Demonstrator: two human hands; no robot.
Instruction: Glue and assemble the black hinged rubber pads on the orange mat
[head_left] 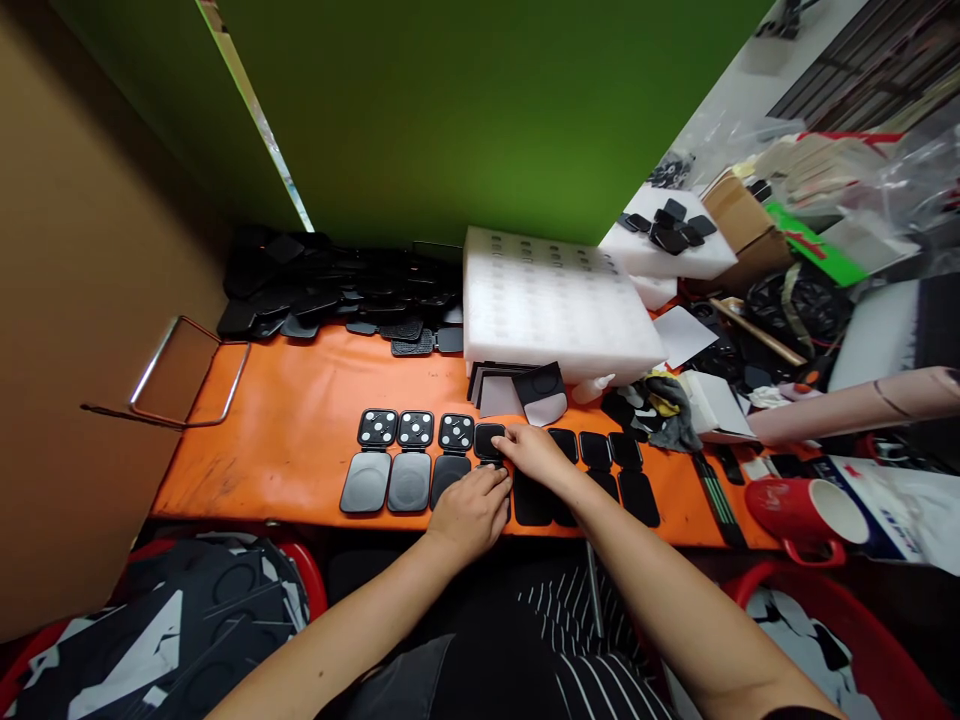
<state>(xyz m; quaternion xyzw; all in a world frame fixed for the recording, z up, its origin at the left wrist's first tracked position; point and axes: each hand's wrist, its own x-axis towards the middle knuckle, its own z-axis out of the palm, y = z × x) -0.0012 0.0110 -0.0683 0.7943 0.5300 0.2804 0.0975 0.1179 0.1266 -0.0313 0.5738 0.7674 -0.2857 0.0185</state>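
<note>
Your hands, left (pixel 470 512) and right (pixel 534 455), press with bent fingers on a black hinged case (pixel 490 441) in the row on your orange, smooth-sheeted table (pixel 300 440). Its upper square panel looks matte and round-cornered; your left hand hides most of the lower panel.

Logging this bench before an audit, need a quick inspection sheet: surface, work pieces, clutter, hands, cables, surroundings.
Surface: orange tabletop, lightly creased
Work pieces: row of black two-part cases; leftmost three show pale dots on their smaller halves
Clutter: black heap behind; foam block, small bottle, rag, red mug toward the right
Hands: right hand touches the fourth case's smaller half; left hand on its larger half, mostly hidden
Cables: nothing seen
Surroundings: green panel behind; scrap-filled red bins below, left and right
</note>
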